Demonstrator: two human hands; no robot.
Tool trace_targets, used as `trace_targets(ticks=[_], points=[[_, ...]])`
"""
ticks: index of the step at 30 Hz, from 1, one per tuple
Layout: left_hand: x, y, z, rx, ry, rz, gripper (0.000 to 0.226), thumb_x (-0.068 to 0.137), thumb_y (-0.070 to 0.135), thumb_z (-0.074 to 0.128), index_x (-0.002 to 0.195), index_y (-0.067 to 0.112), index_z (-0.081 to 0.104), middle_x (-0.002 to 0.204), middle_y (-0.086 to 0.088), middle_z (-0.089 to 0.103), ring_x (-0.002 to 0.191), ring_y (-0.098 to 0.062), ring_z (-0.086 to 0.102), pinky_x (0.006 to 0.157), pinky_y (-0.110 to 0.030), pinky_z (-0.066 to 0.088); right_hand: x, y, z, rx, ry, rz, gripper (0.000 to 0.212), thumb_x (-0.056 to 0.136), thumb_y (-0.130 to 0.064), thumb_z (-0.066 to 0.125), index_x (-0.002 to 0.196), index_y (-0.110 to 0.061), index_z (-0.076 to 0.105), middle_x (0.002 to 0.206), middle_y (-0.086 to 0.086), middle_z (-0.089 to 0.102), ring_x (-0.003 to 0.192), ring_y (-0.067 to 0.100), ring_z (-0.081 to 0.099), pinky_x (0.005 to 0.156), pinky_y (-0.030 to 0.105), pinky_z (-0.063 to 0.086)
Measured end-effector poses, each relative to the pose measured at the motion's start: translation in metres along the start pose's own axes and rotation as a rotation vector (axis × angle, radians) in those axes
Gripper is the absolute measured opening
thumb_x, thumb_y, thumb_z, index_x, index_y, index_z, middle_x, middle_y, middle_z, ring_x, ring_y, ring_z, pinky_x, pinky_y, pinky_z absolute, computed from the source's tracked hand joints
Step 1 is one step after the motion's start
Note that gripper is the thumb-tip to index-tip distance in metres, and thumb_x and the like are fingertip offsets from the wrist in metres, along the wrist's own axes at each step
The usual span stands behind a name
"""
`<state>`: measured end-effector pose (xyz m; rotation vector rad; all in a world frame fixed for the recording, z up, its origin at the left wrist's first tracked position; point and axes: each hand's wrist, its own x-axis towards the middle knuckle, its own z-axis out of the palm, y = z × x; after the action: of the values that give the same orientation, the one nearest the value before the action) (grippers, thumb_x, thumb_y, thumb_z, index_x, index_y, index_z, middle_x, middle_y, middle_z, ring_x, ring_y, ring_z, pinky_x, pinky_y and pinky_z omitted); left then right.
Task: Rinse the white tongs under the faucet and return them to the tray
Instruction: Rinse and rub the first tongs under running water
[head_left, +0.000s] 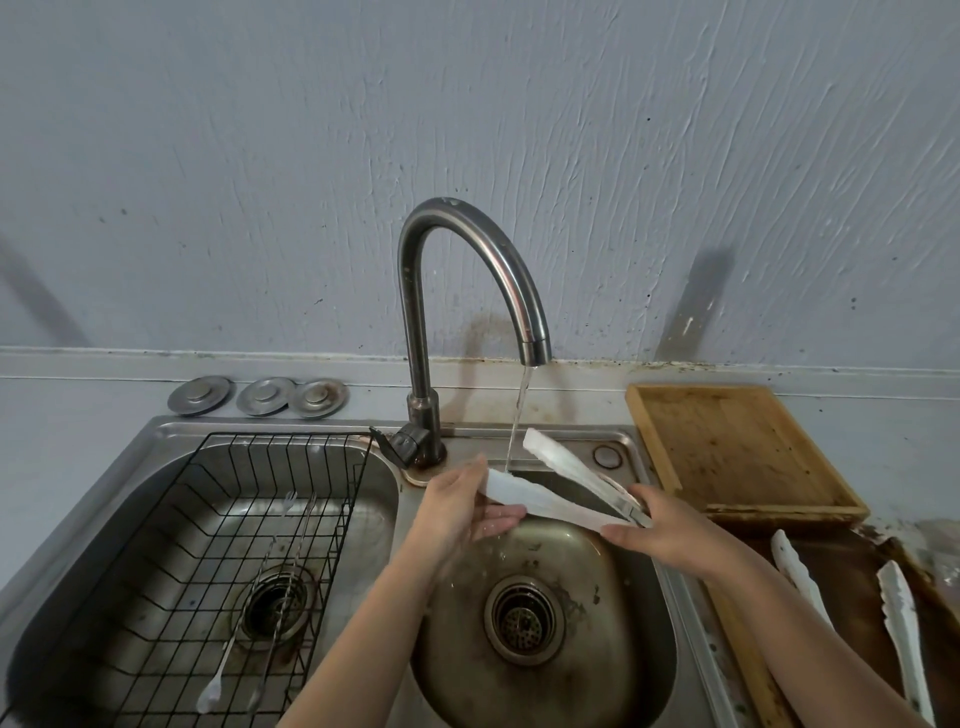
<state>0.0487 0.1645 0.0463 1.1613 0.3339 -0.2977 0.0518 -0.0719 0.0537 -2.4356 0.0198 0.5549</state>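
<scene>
White tongs (558, 491), ridged blades spread in a V, held over the right sink basin (644, 670) beneath the faucet (470, 291) stream. Right hand (662, 535) gripping the hinge end; left hand (460, 512) apparently pinching the nearer blade's tip.

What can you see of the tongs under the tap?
The tongs are white, look plastic, with two long ridged arms spread open in a V, joined at a metal-looking hinge end. They lie nearly level over the right sink basin. The right hand holds the hinge end; the left hand touches the near arm's tip. Water from the faucet lands on that tip.
</scene>
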Motion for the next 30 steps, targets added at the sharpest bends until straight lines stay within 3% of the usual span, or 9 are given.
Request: trace_targets(ticks=[4,9,12,14,16,21,24,27,30], points=[[0.000,0.000,-0.001,0.026,-0.022,-0.080,0.022,0.097,0.013,0.040,0.101,-0.005,0.053,0.083,-0.028,0.067,0.060,-0.024,0.072,0.053,-0.028,0.060,0.000,0.000,0.002,0.094,0.032,0.020,0.062,0.073,-0.032,0.076,0.126,-0.020,0.046,0.097,-0.011,0.056,0.086,0.005,0.055,0.068,0.021,0.044],[0.002,-0.001,-0.001,0.166,-0.105,-0.132,0.025,0.098,0.000,0.028,0.117,-0.001,0.044,0.101,-0.028,0.061,0.068,-0.024,0.072,0.061,-0.029,0.060,0.001,0.011,0.004,0.050,0.118,0.048,0.047,0.066,-0.019,0.082,0.101,-0.019,0.052,0.099,-0.001,0.056,0.090,0.012,0.056,0.071,0.026,0.047],[0.004,-0.001,0.001,0.195,-0.094,-0.152,0.036,0.094,-0.012,0.029,0.128,-0.004,0.036,0.094,-0.019,0.062,0.078,-0.026,0.067,0.066,-0.030,0.060,0.000,0.014,0.009,0.029,0.209,0.044,0.054,0.063,-0.016,0.084,0.109,-0.015,0.056,0.091,-0.005,0.059,0.086,0.013,0.057,0.075,0.025,0.046],[0.005,-0.001,0.001,0.260,-0.091,-0.148,0.038,0.092,-0.015,0.032,0.128,-0.006,0.040,0.103,-0.018,0.059,0.081,-0.023,0.066,0.076,-0.030,0.058,-0.001,0.015,0.013,0.028,0.264,0.024,0.054,0.063,-0.015,0.084,0.110,-0.012,0.059,0.079,-0.012,0.054,0.075,0.007,0.053,0.065,0.018,0.042],[0.005,0.002,0.003,0.284,-0.091,-0.142,0.038,0.091,-0.018,0.033,0.122,-0.003,0.048,0.111,-0.019,0.055,0.082,-0.020,0.065,0.072,-0.025,0.059,-0.001,0.016,0.015,0.016,0.320,0.002,0.047,0.063,-0.016,0.083,0.105,-0.010,0.061,0.073,-0.015,0.051,0.068,0.002,0.050,0.057,0.013,0.035],[0.005,-0.003,0.004,0.337,-0.022,-0.096,0.028,0.089,-0.014,0.046,0.089,0.006,0.064,0.099,-0.019,0.063,0.075,-0.021,0.069,0.059,-0.020,0.059,-0.002,0.016,0.016,-0.043,0.415,-0.080,0.027,0.065,-0.013,0.082,0.083,-0.018,0.064,0.073,-0.010,0.054,0.075,0.013,0.055,0.059,0.017,0.034],[0.004,-0.012,0.007,0.511,0.087,-0.029,0.008,0.084,-0.003,0.062,0.090,0.001,0.066,0.084,-0.019,0.071,0.059,-0.018,0.070,0.050,-0.020,0.055,-0.004,0.015,0.014,-0.106,0.456,-0.195,0.045,0.063,-0.007,0.082,0.055,-0.031,0.045,0.063,-0.014,0.048,0.064,0.006,0.049,0.053,0.015,0.026],[0.002,-0.012,0.008,0.612,0.102,0.023,0.011,0.081,0.009,0.069,0.080,0.001,0.062,0.043,-0.003,0.065,0.034,-0.008,0.057,0.035,-0.015,0.044,-0.005,0.015,0.013,-0.091,0.482,-0.229,0.049,0.061,-0.005,0.083,0.051,-0.030,0.042,0.061,-0.013,0.049,0.062,0.000,0.047,0.050,0.013,0.026],[-0.002,-0.002,0.010,0.747,0.049,0.041,0.015,0.085,0.014,0.066,0.074,0.005,0.062,0.041,-0.001,0.061,0.030,-0.008,0.053,0.036,-0.017,0.045,-0.003,0.018,0.015,-0.015,0.465,-0.201,0.044,0.058,-0.008,0.085,0.057,-0.029,0.047,0.068,-0.011,0.052,0.065,0.003,0.050,0.050,0.013,0.031]])
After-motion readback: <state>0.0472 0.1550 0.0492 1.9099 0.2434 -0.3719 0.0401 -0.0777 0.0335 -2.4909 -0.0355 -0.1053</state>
